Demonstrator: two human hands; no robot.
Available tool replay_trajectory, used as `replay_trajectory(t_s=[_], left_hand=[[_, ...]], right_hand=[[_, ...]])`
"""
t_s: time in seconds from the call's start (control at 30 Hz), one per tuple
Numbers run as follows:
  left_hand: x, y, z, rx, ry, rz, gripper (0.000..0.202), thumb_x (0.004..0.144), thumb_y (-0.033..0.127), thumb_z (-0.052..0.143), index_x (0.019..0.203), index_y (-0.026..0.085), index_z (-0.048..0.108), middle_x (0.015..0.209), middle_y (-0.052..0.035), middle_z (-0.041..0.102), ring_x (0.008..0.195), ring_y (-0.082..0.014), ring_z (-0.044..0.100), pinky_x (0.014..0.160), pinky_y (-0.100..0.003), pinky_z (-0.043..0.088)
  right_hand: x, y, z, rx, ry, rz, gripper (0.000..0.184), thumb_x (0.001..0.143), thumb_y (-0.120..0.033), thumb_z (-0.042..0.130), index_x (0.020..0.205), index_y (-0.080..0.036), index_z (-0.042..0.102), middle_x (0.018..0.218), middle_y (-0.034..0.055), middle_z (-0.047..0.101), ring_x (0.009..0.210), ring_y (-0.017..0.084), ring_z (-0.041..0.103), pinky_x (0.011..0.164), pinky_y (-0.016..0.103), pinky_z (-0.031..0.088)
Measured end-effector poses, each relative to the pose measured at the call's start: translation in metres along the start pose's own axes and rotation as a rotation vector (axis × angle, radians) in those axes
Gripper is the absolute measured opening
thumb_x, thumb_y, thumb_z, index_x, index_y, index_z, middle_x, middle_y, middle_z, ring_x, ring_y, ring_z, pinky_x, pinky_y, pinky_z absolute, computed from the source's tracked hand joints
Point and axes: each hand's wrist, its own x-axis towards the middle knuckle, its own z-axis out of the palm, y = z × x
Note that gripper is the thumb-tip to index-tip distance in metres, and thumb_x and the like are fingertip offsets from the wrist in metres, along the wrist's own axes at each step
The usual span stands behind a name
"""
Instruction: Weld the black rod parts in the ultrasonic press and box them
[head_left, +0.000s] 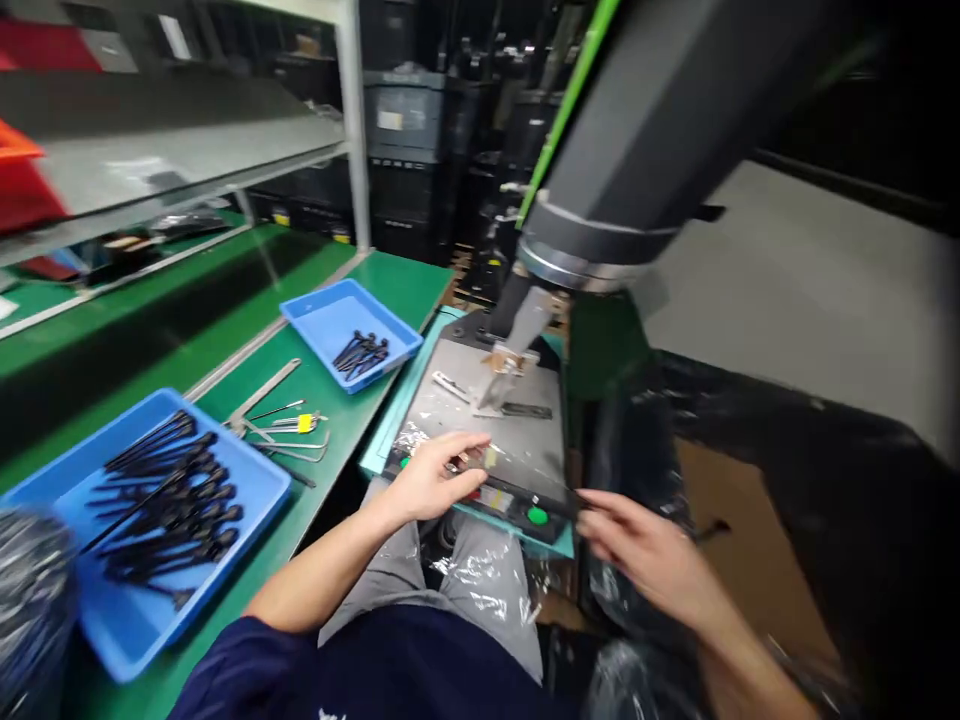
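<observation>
My left hand (439, 478) is over the front edge of the machine base (457, 425), thumb and fingers apart, with nothing visible in it. Just right of the base, my right hand (645, 550) has its fingers pinched together around a thin black rod (716, 529), mostly hidden by the hand and blurred. Above the base's metal plate comes down a machine head (521, 325) with a pale tip. A small dark bar (526, 410) and a white-handled tool (450, 386) lie on the plate. A green button (537, 515) sits at the front right corner.
A large blue tray (259, 500) of black round-headed rods (176, 500) stands on the green bench (405, 268) at left. Behind it are hex keys (307, 445) and a smaller blue tray (311, 312) with similar rods. The machine's thick column (667, 130) slants overhead. Cardboard (750, 560) lies right.
</observation>
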Motion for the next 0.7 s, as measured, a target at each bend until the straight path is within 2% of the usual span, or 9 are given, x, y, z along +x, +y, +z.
replay_trajectory(t_s=[0.07, 0.13, 0.2, 0.27, 0.4, 0.53, 0.7], left_hand=[[0.003, 0.011, -0.001, 0.136, -0.079, 0.167, 0.045, 0.09, 0.031, 0.06, 0.134, 0.022, 0.057, 0.136, -0.0117, 0.058, 0.121, -0.0229, 0.057, 0.101, -0.038, 0.047], [0.001, 0.013, -0.004, 0.225, -0.178, 0.218, 0.035, 0.093, 0.032, 0.054, 0.125, 0.021, 0.063, 0.125, -0.0114, 0.065, 0.115, -0.0224, 0.061, 0.098, -0.038, 0.048], [-0.003, 0.008, -0.005, 0.269, -0.209, 0.145, 0.029, 0.096, 0.032, 0.049, 0.115, 0.019, 0.067, 0.107, -0.0097, 0.072, 0.099, -0.021, 0.066, 0.09, -0.035, 0.051], [-0.009, -0.003, -0.003, 0.254, -0.156, 0.013, 0.028, 0.096, 0.033, 0.048, 0.109, 0.018, 0.068, 0.1, -0.0082, 0.073, 0.092, -0.0204, 0.067, 0.085, -0.033, 0.051], [-0.019, -0.027, 0.013, -0.001, -0.078, -0.165, 0.026, 0.093, 0.038, 0.053, 0.1, 0.017, 0.067, 0.094, -0.0061, 0.072, 0.086, -0.0188, 0.065, 0.081, -0.03, 0.05], [-0.021, -0.039, 0.027, -0.204, -0.051, -0.204, 0.028, 0.091, 0.041, 0.057, 0.097, 0.016, 0.067, 0.089, -0.0055, 0.07, 0.082, -0.0179, 0.063, 0.079, -0.03, 0.049], [-0.017, -0.045, 0.03, -0.269, -0.043, -0.211, 0.03, 0.089, 0.043, 0.059, 0.095, 0.015, 0.067, 0.091, -0.0065, 0.07, 0.084, -0.0189, 0.063, 0.08, -0.031, 0.049]], right_hand=[[-0.002, -0.004, 0.015, 0.048, -0.229, -0.033, 0.031, 0.081, -0.046, 0.069, 0.091, -0.017, 0.074, 0.064, 0.0015, 0.065, 0.051, 0.015, 0.056, 0.048, 0.026, 0.046], [0.008, -0.008, 0.031, 0.109, -0.357, -0.085, 0.025, 0.082, -0.038, 0.066, 0.094, -0.017, 0.074, 0.068, 0.0017, 0.067, 0.053, 0.014, 0.055, 0.05, 0.025, 0.044], [0.021, -0.011, 0.044, 0.2, -0.295, -0.093, 0.024, 0.079, -0.033, 0.069, 0.097, -0.017, 0.072, 0.075, 0.0027, 0.068, 0.056, 0.013, 0.056, 0.05, 0.024, 0.044], [0.032, -0.012, 0.055, 0.355, -0.202, -0.089, 0.03, 0.074, -0.033, 0.074, 0.1, -0.017, 0.068, 0.081, 0.0034, 0.067, 0.056, 0.013, 0.055, 0.047, 0.023, 0.043], [0.041, -0.011, 0.082, 0.6, -0.09, -0.158, 0.034, 0.071, -0.034, 0.077, 0.098, -0.019, 0.064, 0.087, 0.0037, 0.064, 0.066, 0.015, 0.059, 0.05, 0.024, 0.047], [0.041, -0.009, 0.103, 0.473, -0.057, -0.275, 0.02, 0.082, -0.035, 0.068, 0.093, -0.019, 0.068, 0.088, 0.004, 0.06, 0.07, 0.016, 0.059, 0.057, 0.027, 0.05], [0.039, -0.011, 0.104, 0.18, 0.107, -0.396, 0.018, 0.088, -0.034, 0.062, 0.079, -0.019, 0.067, 0.079, 0.0041, 0.059, 0.071, 0.018, 0.057, 0.063, 0.029, 0.049]])
